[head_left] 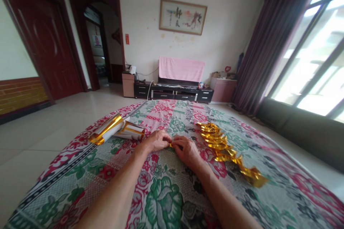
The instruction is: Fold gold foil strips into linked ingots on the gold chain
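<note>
Head view: black cabinet (186, 97) stands beyond flowered tablecloth (163, 200).

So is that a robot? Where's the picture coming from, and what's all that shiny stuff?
No robot here! These are a person's own bare hands, and there is just one picture. It comes from a camera worn on the person's head, looking forward and down, so you see almost what they see.

The left hand and the right hand meet in the middle. Their fingertips seem to pinch a tiny yellow thing, but the fingers hide most of it, so I can't say what it is.

Under them is a flowery cloth. On it, to the left, lie two gold-and-white rolls. To the right is a long row of crinkly gold pieces. Far behind, a pink cloth hangs by the wall.
</note>
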`<move>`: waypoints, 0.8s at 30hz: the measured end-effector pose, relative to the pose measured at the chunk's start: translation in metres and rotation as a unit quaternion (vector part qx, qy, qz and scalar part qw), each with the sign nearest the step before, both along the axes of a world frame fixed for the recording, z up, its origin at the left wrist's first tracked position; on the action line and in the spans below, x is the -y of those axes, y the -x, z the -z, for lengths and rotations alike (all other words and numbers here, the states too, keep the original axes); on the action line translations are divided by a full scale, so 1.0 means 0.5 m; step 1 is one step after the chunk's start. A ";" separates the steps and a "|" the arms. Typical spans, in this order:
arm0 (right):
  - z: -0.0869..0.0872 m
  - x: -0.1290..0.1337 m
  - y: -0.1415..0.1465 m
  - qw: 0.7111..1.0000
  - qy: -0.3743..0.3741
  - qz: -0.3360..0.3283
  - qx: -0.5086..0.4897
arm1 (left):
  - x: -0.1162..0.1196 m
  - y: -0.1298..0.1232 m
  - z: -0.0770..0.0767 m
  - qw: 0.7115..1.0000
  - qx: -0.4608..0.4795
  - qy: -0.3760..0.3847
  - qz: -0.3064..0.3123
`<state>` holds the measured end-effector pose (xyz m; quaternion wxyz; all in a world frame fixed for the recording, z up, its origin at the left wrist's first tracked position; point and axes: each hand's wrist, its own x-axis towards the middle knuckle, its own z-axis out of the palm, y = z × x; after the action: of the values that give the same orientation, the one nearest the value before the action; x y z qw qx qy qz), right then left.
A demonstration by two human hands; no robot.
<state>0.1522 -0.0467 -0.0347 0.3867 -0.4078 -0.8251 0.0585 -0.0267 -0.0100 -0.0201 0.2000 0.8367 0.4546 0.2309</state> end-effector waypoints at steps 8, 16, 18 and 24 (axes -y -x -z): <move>-0.009 0.010 -0.006 1.000 0.014 -0.020 0.005 | -0.002 0.003 0.002 1.000 0.004 -0.001 0.002; -0.012 0.005 0.010 0.998 0.045 0.046 0.000 | -0.005 0.001 0.006 1.000 0.018 0.014 0.006; -0.013 0.003 0.017 0.995 0.057 0.077 0.001 | -0.004 0.002 0.005 1.000 0.016 0.018 0.008; -0.010 -0.002 0.025 0.994 0.054 0.090 -0.012 | -0.003 0.004 -0.003 1.000 0.011 0.022 0.013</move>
<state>0.1396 -0.0456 -0.0298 0.3778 -0.4996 -0.7761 0.0729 -0.0289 -0.0087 -0.0186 0.2265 0.8350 0.4468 0.2277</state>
